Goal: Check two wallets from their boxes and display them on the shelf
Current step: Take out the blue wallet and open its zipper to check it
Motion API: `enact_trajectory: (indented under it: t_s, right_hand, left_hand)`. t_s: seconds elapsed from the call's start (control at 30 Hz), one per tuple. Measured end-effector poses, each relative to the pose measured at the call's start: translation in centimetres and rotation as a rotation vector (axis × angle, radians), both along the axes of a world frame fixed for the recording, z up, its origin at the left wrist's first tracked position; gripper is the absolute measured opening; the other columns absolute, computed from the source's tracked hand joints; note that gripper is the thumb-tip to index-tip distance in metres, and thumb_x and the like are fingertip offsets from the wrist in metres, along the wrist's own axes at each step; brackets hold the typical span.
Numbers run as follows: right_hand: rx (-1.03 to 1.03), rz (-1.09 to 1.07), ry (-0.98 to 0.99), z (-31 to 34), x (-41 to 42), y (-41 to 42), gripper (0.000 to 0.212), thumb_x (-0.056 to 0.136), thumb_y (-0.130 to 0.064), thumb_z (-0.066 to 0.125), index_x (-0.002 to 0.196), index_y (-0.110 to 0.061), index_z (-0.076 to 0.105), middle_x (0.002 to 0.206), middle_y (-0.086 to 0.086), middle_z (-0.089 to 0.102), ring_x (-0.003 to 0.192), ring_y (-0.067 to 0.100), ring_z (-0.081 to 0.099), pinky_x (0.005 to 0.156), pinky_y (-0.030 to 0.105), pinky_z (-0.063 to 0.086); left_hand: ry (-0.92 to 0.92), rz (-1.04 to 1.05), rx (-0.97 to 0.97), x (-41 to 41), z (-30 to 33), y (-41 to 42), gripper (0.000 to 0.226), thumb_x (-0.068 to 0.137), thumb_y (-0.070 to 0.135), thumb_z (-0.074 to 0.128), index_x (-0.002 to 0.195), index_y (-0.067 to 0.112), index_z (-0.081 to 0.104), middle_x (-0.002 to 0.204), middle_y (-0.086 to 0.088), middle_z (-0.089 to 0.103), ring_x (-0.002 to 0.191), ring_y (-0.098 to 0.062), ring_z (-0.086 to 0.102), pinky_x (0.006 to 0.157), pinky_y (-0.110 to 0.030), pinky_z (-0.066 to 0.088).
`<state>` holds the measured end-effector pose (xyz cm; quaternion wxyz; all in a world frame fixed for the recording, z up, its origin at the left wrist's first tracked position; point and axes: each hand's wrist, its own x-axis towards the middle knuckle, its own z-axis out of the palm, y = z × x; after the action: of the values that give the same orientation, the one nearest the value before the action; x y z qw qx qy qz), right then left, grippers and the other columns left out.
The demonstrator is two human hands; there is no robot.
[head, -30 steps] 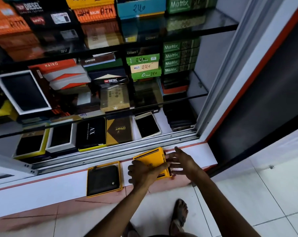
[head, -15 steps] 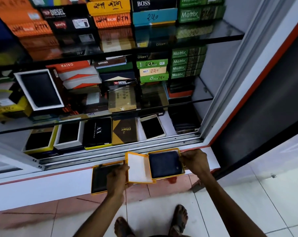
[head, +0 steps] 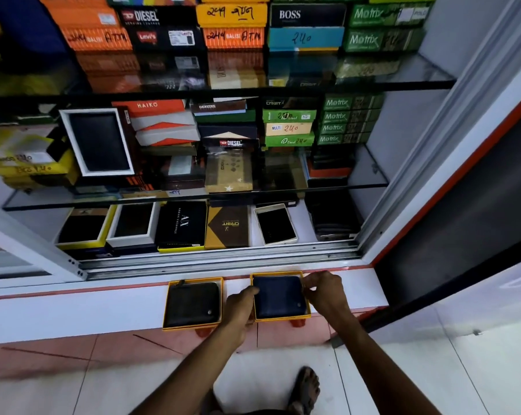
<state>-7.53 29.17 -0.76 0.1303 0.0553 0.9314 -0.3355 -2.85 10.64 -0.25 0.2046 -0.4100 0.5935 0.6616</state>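
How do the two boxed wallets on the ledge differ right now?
The left wallet looks black; the right wallet looks dark navy. The left wallet sits untouched, while the left hand and right hand are on the right wallet's box sides. Both lie flat in open yellow-rimmed boxes, each with a small round stud near its lower right corner.

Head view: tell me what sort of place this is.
Most likely a small shop's wallet display cabinet: glass shelves stacked with branded boxes, some hand-marked with numbers, and two open yellow boxes holding wallets on the ledge.
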Motion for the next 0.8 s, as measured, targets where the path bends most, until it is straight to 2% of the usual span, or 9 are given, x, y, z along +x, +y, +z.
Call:
enact_trajectory:
  t_s: [0.13, 0.23, 0.3, 0.4, 0.47, 0.57, 0.63, 0.7, 0.8]
  right_hand:
    - [0.013, 0.004, -0.039, -0.6, 0.8, -1.3, 0.026, 0.095, -0.022, 0.058, 0.109, -0.006, 0.074, 0.111, 0.015, 0.074, 0.102, 0.03, 0.069, 0.09, 0.038, 0.058]
    - [-0.032, -0.058, -0.091, -0.9, 0.5, -1.7, 0.032, 0.093, -0.032, 0.058, 0.104, -0.008, 0.075, 0.106, 0.015, 0.075, 0.106, 0.032, 0.065, 0.095, 0.042, 0.053]
    - [-0.066, -0.135, -0.137, -1.0, 0.1, -1.8, 0.038, 0.089, -0.043, 0.059, 0.101, -0.012, 0.076, 0.104, 0.012, 0.075, 0.109, 0.03, 0.062, 0.097, 0.039, 0.049]
    - [-0.147, -0.206, -0.128, -0.3, -0.4, -2.0, 0.032, 0.08, -0.045, 0.07, 0.088, -0.014, 0.068, 0.087, 0.002, 0.071, 0.095, 0.022, 0.065, 0.084, 0.032, 0.049]
    - [-0.241, -0.218, -0.121, -0.1, -0.5, -2.1, 0.028, 0.075, -0.036, 0.079, 0.08, -0.016, 0.061, 0.08, -0.002, 0.067, 0.084, 0.02, 0.066, 0.071, 0.027, 0.048]
    - [-0.428, -0.215, -0.134, 1.1, -0.7, -1.8, 0.027, 0.072, -0.024, 0.083, 0.066, -0.02, 0.057, 0.075, 0.001, 0.069, 0.089, 0.029, 0.071, 0.073, 0.036, 0.051]
    - [-0.583, -0.209, -0.141, 2.6, -0.6, -1.6, 0.024, 0.076, -0.014, 0.081, 0.067, -0.018, 0.059, 0.073, 0.002, 0.071, 0.087, 0.031, 0.072, 0.067, 0.033, 0.053]
    - [-0.73, -0.224, -0.141, 4.8, -0.2, -1.7, 0.021, 0.077, -0.008, 0.08, 0.074, -0.012, 0.059, 0.078, 0.006, 0.072, 0.084, 0.027, 0.071, 0.059, 0.029, 0.054]
    - [-0.832, -0.147, -0.143, 8.4, 0.5, -1.9, 0.024, 0.078, -0.015, 0.08, 0.08, -0.011, 0.057, 0.085, 0.012, 0.074, 0.077, 0.026, 0.073, 0.064, 0.035, 0.06]
  left_hand:
    - [-0.006, 0.02, 0.026, 0.0, -0.4, -0.4, 0.044, 0.082, 0.044, 0.059, 0.108, 0.01, 0.064, 0.108, -0.015, 0.069, 0.098, -0.03, 0.062, 0.078, -0.038, 0.049]
    - [0.009, 0.031, 0.014, -0.1, -1.3, -0.5, 0.05, 0.075, 0.052, 0.058, 0.108, 0.014, 0.064, 0.111, -0.013, 0.069, 0.104, -0.032, 0.063, 0.092, -0.048, 0.051]
    - [0.034, 0.039, 0.015, -0.2, -2.2, -0.7, 0.061, 0.063, 0.059, 0.059, 0.106, 0.016, 0.065, 0.11, -0.011, 0.07, 0.104, -0.032, 0.064, 0.098, -0.052, 0.05]
    - [0.037, 0.033, 0.014, -0.3, -2.0, -0.9, 0.069, 0.055, 0.063, 0.058, 0.11, 0.021, 0.064, 0.113, -0.01, 0.068, 0.106, -0.032, 0.062, 0.102, -0.054, 0.047]
    - [0.045, 0.016, 0.017, -0.3, -1.6, -0.8, 0.055, 0.067, 0.058, 0.057, 0.106, 0.02, 0.064, 0.114, -0.011, 0.068, 0.106, -0.031, 0.062, 0.103, -0.053, 0.046]
    - [0.087, -0.011, -0.019, 0.0, 0.9, -0.3, 0.037, 0.079, 0.054, 0.057, 0.087, 0.019, 0.062, 0.098, -0.004, 0.068, 0.09, -0.022, 0.061, 0.091, -0.04, 0.047]
    - [0.138, -0.027, -0.06, -0.2, 2.0, -0.4, 0.025, 0.091, 0.044, 0.055, 0.082, 0.022, 0.059, 0.088, 0.004, 0.063, 0.082, -0.013, 0.056, 0.084, -0.035, 0.043]
    - [0.179, -0.091, -0.086, -0.7, 2.4, -0.8, 0.024, 0.094, 0.043, 0.054, 0.095, 0.02, 0.062, 0.099, 0.001, 0.066, 0.093, -0.017, 0.061, 0.079, -0.034, 0.045]
    - [0.224, -0.134, -0.035, -1.8, 3.4, -1.9, 0.037, 0.094, 0.044, 0.051, 0.113, 0.015, 0.062, 0.109, -0.005, 0.072, 0.099, -0.024, 0.066, 0.07, -0.034, 0.051]
